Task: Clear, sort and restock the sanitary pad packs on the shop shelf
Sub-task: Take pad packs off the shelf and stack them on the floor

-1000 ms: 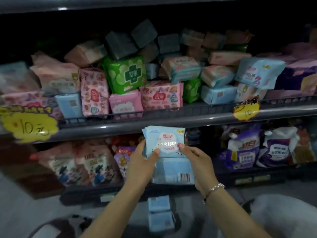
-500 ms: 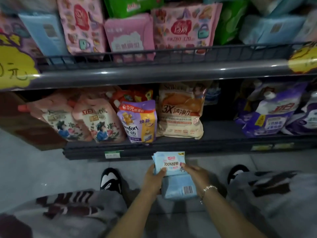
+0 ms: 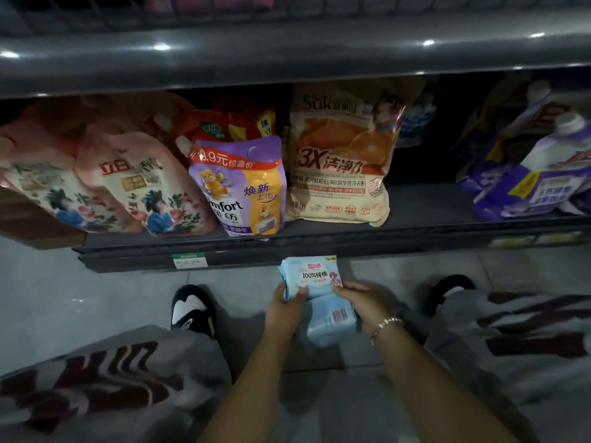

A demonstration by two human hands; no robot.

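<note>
Low over the floor, between my knees, I hold a small stack of light blue sanitary pad packs. The top pack [image 3: 311,276] faces me with a white label. A second blue pack [image 3: 331,324] with a barcode sits under it. My left hand [image 3: 283,310] grips the stack's left edge with the thumb on top. My right hand [image 3: 364,302], with a bracelet on the wrist, holds the right edge. The upper pad shelf is out of view except for its grey front rail [image 3: 287,49].
The bottom shelf [image 3: 431,231] carries detergent pouches: pink floral ones [image 3: 144,187], a purple Comfort pouch [image 3: 240,187], a beige orange-print bag [image 3: 342,161] and purple-white ones [image 3: 537,174]. My black-and-white shoes [image 3: 192,308] and grey patterned trouser legs flank the grey tiled floor.
I have crouched and lowered the blue packs from in front of the pad shelf down to near the floor. Both hands keep their hold on the stack.
</note>
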